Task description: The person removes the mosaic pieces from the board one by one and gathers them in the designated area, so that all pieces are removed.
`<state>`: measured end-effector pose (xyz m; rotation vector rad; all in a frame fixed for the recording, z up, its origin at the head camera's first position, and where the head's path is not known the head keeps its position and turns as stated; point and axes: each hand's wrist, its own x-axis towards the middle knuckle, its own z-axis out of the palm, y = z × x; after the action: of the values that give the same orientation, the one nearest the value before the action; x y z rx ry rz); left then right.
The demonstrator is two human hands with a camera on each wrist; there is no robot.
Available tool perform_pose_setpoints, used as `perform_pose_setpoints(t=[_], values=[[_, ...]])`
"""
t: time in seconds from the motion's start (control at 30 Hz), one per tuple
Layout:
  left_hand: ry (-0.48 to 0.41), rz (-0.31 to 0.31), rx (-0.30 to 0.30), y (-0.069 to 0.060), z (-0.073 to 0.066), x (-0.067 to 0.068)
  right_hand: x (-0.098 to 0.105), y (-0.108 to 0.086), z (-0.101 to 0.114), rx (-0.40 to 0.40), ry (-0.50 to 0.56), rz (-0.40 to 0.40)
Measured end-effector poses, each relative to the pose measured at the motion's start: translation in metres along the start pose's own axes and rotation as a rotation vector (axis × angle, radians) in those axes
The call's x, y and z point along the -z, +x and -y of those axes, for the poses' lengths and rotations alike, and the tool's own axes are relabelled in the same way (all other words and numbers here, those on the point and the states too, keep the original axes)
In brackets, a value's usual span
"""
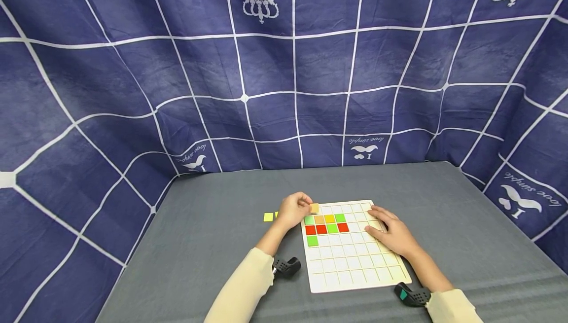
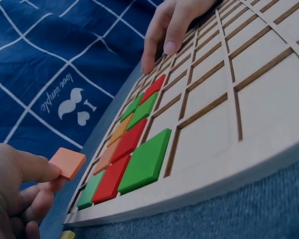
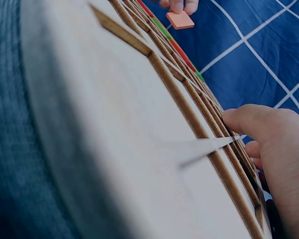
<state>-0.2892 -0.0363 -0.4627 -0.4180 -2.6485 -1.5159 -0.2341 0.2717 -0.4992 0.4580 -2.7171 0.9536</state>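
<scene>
left grip (image 1: 295,210) pinches orange tile (image 2: 66,162) by board's (image 1: 348,264) far-left corner | right grip (image 1: 394,233) spread on board's right side | step: seemingly tile placing | next calls for levelling, lowering

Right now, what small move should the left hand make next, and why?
Perhaps lower the light-orange square tile into the farthest row of the pale wooden grid board: the left hand pinches the tile near that row's left end, and that row shows unfilled cells.

Blue cloth (image 1: 321,69) bears "love simple" (image 2: 56,93), an "I" (image 2: 90,106), hearts (image 2: 83,118), moustaches (image 2: 69,104) and crowns (image 1: 261,5).
</scene>
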Motion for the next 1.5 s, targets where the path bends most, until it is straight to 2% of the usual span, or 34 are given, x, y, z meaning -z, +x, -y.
perform_pose_setpoints(t=[1.0, 1.33, 1.5], values=[[0.046, -0.038, 0.002, -0.008, 0.014, 0.025, -0.001, 0.0, -0.001, -0.01, 0.008, 0.003], [0.037, -0.05, -0.011, -0.012, 0.019, 0.036, -0.001, 0.0, -0.001, 0.001, 0.003, -0.007], [0.026, -0.045, 0.007, -0.013, 0.022, 0.04, -0.001, -0.001, -0.001, 0.004, -0.001, -0.006]])
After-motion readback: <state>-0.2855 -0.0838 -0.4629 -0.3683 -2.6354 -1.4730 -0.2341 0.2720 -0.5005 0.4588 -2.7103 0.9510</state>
